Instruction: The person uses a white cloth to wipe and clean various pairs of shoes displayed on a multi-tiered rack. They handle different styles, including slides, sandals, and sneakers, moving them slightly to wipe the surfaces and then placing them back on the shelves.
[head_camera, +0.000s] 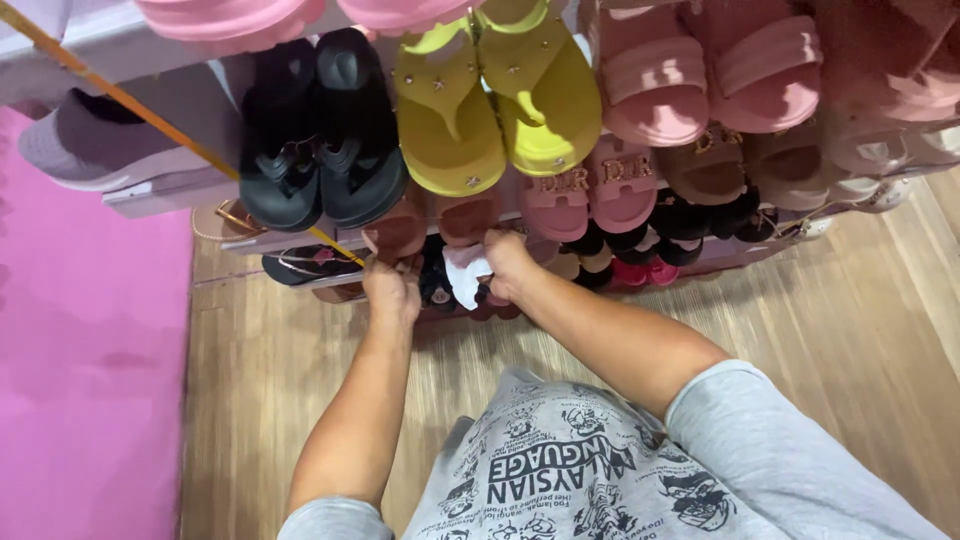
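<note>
I look down at a tiered shoe rack. My left hand (392, 290) reaches to the lowest shelf and rests against a brown sandal (397, 235), fingers curled; what it grips is hidden. My right hand (508, 262) is closed on a white crumpled cloth (465, 272) beside dark shoes (436, 280) on the same low shelf. Above them sit black sandals (320, 130) and yellow sandals (495, 100).
Pink slides (700, 80) and pink strap sandals (590, 190) fill the upper right shelves. A grey sneaker (95, 145) sits at the left. An orange strap (150, 115) crosses diagonally. Wooden floor (820, 310) lies below, a pink surface (90, 330) at the left.
</note>
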